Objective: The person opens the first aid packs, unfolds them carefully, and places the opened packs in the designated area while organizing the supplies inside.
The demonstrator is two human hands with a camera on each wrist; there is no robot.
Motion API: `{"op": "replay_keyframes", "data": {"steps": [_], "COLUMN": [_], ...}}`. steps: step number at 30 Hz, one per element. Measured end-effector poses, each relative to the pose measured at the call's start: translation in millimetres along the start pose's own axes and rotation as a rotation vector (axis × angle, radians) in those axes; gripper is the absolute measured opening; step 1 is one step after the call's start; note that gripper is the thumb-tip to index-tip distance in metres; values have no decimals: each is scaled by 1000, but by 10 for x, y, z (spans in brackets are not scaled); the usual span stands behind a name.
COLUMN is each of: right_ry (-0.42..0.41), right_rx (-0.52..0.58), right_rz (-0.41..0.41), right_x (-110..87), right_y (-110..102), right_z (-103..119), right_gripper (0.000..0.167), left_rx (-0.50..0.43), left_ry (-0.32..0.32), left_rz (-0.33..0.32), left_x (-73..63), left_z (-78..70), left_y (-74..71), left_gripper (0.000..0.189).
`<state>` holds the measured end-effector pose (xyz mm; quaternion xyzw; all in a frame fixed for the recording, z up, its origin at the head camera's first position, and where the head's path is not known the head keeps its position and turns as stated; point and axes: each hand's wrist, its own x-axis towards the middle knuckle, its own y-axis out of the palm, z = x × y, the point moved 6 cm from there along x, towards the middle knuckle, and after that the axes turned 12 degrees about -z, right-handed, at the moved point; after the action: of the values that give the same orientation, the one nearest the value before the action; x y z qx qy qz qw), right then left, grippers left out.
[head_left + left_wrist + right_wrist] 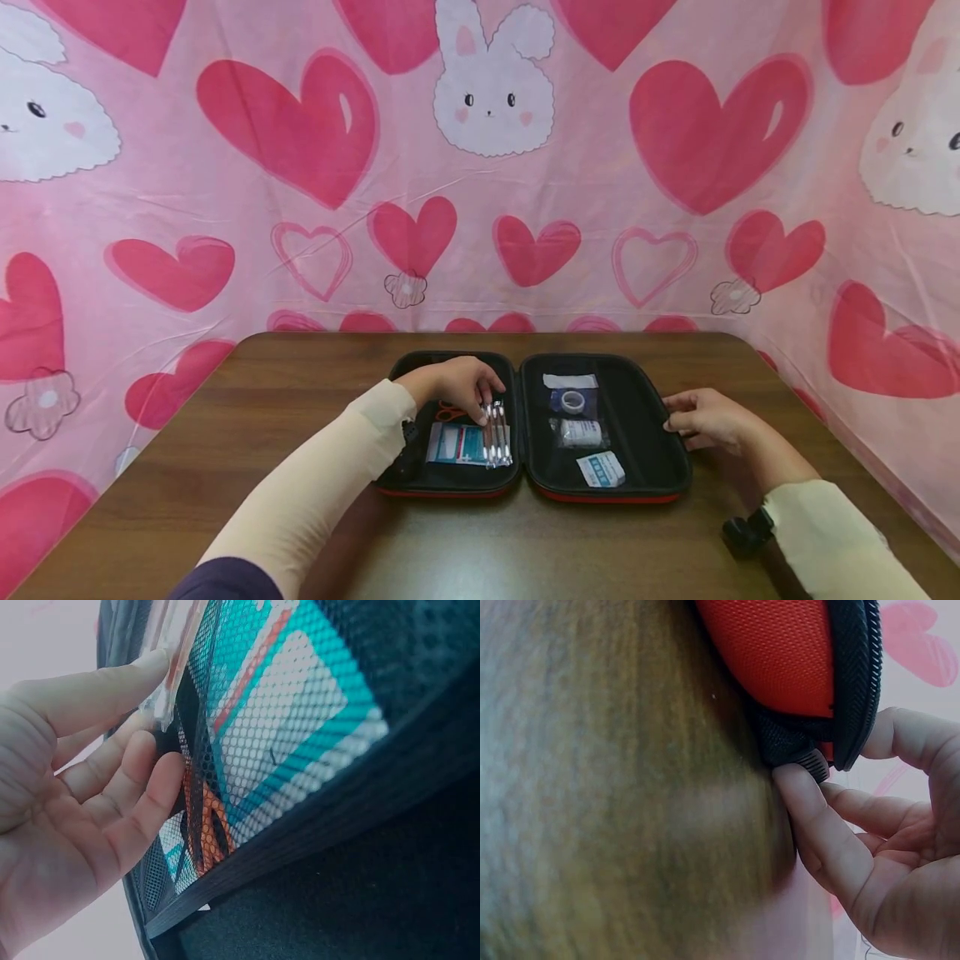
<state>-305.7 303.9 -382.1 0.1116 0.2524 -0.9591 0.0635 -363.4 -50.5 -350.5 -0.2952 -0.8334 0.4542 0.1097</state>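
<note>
An unzipped black-lined case [637,408] with a red shell lies spread flat on the table. My left hand [459,385] is over its left half, pinching a clear pack of slim brown swabs [496,437] between thumb and fingers. In the left wrist view the swab pack [177,664] stands at the mouth of a mesh pocket [300,761]. Behind that mesh show teal-and-white packets and the orange handles of scissors [212,825]. My right hand [708,419] grips the case's right edge, its fingers at the zipped rim and a black strap tab [810,761].
The right half holds a white packet [570,381], a white tape roll [572,402], a wrapped bandage roll [581,433] and a small white-and-blue box [600,469]. Brown wooden table [300,375] surrounds the case. A pink heart-patterned cloth [600,183] hangs behind.
</note>
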Motion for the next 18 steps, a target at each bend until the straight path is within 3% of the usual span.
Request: {"op": "replay_keyframes", "data": {"steps": [5,11,15,18], "right_ry": [-4,-22,-28,-27], "right_rx": [-2,4,6,11], "right_rz": [-4,5,7,4], "right_x": [-6,-22,-22,-21], "right_y": [9,8,11,15], "right_z": [3,17,19,20], "right_gripper": [63,62,62,62], "left_rx": [6,-54,-81,-111], "left_ry": [26,51,13,-48], "left_rz": [7,22,53,100], "left_x": [-23,-59,-98,-141], "left_z": [-22,-61,-40,10], "left_y": [18,26,14,-1], "left_gripper": [39,15,23,42]}}
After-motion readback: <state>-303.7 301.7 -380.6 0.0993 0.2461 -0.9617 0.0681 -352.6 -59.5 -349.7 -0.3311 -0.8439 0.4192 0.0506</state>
